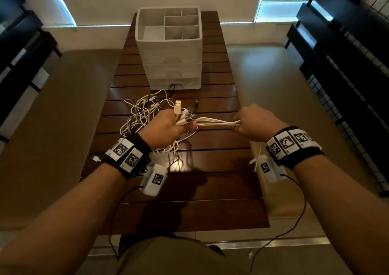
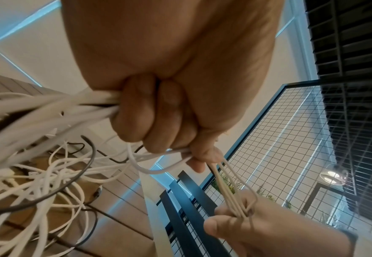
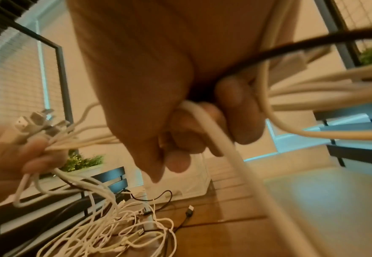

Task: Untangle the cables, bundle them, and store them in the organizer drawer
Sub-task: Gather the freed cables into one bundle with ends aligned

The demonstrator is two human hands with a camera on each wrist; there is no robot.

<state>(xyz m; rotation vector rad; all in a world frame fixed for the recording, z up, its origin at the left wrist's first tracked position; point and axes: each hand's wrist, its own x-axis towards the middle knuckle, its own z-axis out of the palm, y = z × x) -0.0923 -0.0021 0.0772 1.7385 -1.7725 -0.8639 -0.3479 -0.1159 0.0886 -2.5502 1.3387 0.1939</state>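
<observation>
Several white cables (image 1: 216,121) run taut between my two hands above the wooden table (image 1: 210,190). My left hand (image 1: 168,125) grips them in a fist, and their USB plugs (image 1: 183,112) fan out past its knuckles. My right hand (image 1: 252,121) grips the same strands further along; the right wrist view shows its fingers (image 3: 191,130) curled round white cables and one black cable. The rest of the cables lie in a loose tangle (image 1: 143,110) on the table under and beyond my left hand. The white organizer (image 1: 168,43) stands at the table's far end, all its drawers pushed in.
The organizer's top has open compartments (image 1: 182,25). A black cable loops at the bottom drawer's (image 1: 189,83) handle, and a black plug (image 1: 196,103) lies loose nearby. A small white plug (image 1: 95,158) sits at the table's left edge. Dark benches and wire-grid panels flank both sides.
</observation>
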